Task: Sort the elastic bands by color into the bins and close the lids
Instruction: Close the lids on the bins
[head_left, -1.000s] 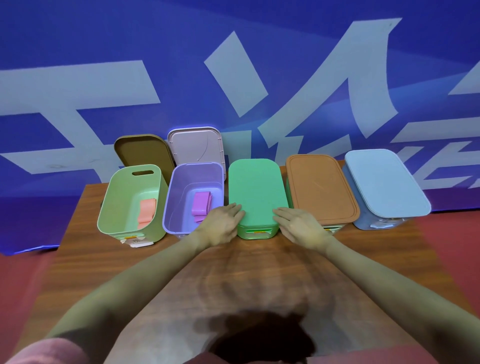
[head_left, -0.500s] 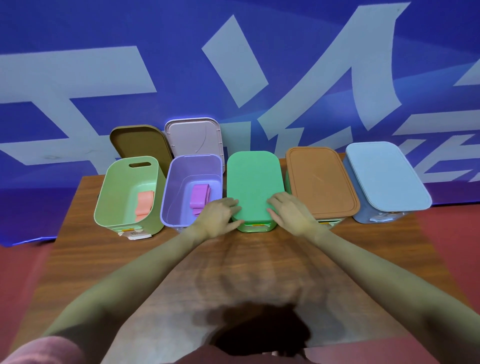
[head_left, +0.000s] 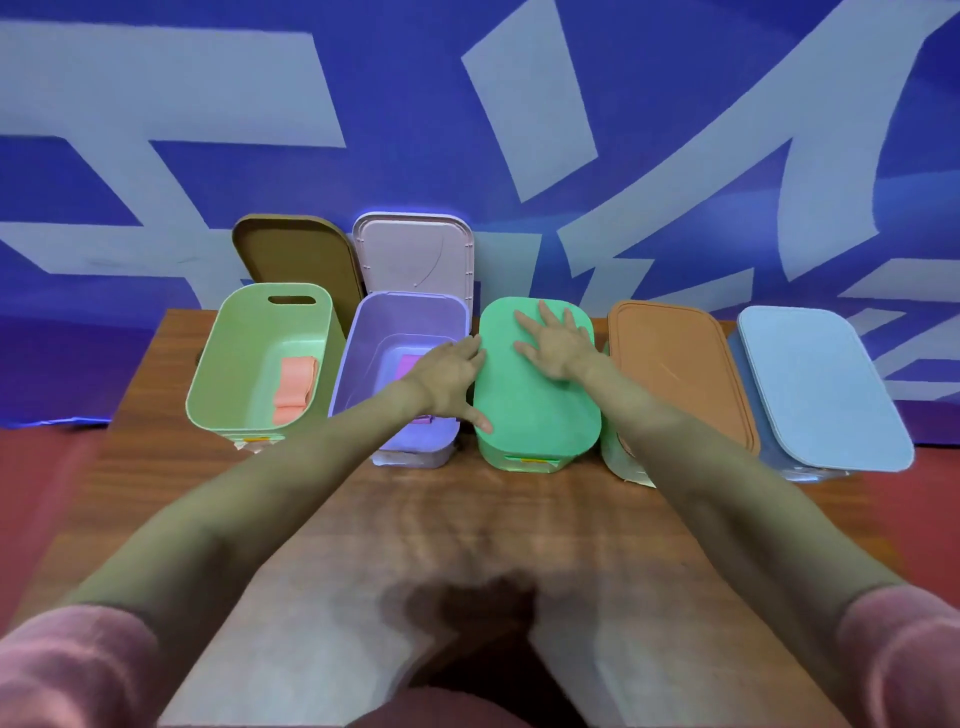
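Five bins stand in a row on the wooden table (head_left: 467, 519). The middle bin carries a green lid (head_left: 540, 410). My right hand (head_left: 553, 340) lies flat on the far half of that lid with fingers spread. My left hand (head_left: 452, 382) rests along the lid's left edge, thumb on its top. The light green bin (head_left: 228, 364) at far left stands without a lid and holds a pink-orange band (head_left: 293, 389). The purple bin (head_left: 410, 317) beside it also has no lid on; a purple band (head_left: 408, 366) shows partly behind my left hand.
A brown lid (head_left: 296, 260) and a pale lilac lid (head_left: 415, 254) lean upright against the blue banner behind the two left bins. An orange-lidded bin (head_left: 680, 374) and a blue-lidded bin (head_left: 821, 384) stand covered at the right.
Both hands slid from the near end of the green lid farther along it; the right hand now lies flat on its far half, the left along its left edge.
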